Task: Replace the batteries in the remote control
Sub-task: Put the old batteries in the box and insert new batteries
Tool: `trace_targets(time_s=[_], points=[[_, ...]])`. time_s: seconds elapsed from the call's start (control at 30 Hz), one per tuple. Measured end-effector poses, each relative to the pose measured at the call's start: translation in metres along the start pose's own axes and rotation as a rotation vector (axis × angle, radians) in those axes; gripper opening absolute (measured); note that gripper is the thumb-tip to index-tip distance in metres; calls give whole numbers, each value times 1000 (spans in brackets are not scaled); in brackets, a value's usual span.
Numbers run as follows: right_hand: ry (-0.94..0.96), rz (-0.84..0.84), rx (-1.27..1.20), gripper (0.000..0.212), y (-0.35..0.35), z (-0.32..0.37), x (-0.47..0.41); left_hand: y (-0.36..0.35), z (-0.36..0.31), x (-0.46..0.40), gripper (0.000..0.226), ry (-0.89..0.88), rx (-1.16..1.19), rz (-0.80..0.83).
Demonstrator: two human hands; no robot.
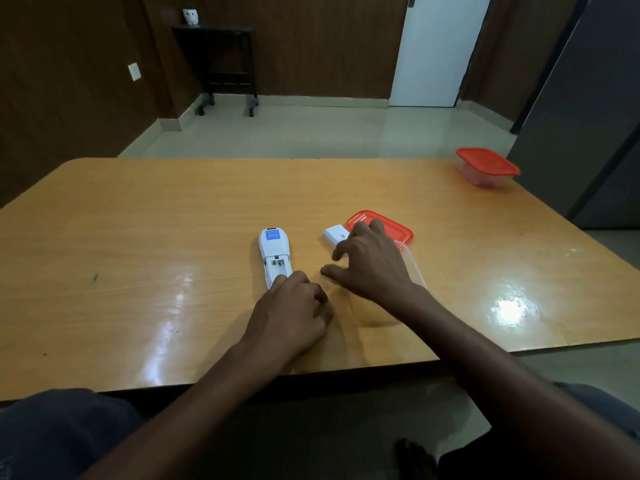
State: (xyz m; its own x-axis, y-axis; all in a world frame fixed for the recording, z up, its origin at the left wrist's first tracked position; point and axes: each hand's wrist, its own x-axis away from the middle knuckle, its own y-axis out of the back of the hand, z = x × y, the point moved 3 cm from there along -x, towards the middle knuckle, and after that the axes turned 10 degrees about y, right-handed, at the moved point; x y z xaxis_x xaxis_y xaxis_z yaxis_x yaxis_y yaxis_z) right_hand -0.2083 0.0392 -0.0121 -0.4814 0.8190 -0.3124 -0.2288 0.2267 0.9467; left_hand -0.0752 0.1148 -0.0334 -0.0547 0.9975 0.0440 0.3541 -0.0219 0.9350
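Observation:
A white remote control [274,252] lies face down on the wooden table [138,237], with its battery bay uncovered and apparently empty. My left hand [294,313] covers the remote's near end with curled fingers, the index fingertip on its edge. A white battery cover [335,234] lies to the right of the remote. My right hand [370,261] hovers with spread fingers over a clear plastic box [414,263], its fingertips by the cover and a red lid [398,230]. Its thumb touches the table. No batteries are visible; the box's inside is hidden by the hand.
A second clear box with a red lid [488,166] stands at the table's far right corner. A grey cabinet [588,116] rises past the right edge. The table's near edge runs just above my lap.

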Motion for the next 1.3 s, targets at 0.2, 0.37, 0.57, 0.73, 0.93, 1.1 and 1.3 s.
trace_targets(time_s=[0.2, 0.37, 0.57, 0.73, 0.93, 1.1, 1.3], points=[[-262, 60, 84, 21, 33, -49, 13, 1, 2, 0, 34, -26, 12, -48], [-231, 325, 121, 40, 30, -70, 23, -1, 2, 1, 34, -33, 7, -62], [-181, 478, 217, 34, 24, -69, 19, 0, 0, 0, 36, -27, -16, -48], [-183, 318, 176, 38, 33, -64, 15, 2, 4, 3, 35, -32, 7, -38], [-245, -35, -562, 38, 47, -28, 15, 18, 22, -2, 23, 138, 393, -9], [-63, 47, -754, 51, 31, 16, 10, 36, 37, -4, 20, 373, 1213, 150], [-23, 86, -948, 51, 11, 48, -2, 42, 58, -1, 16, 439, 1339, 81]])
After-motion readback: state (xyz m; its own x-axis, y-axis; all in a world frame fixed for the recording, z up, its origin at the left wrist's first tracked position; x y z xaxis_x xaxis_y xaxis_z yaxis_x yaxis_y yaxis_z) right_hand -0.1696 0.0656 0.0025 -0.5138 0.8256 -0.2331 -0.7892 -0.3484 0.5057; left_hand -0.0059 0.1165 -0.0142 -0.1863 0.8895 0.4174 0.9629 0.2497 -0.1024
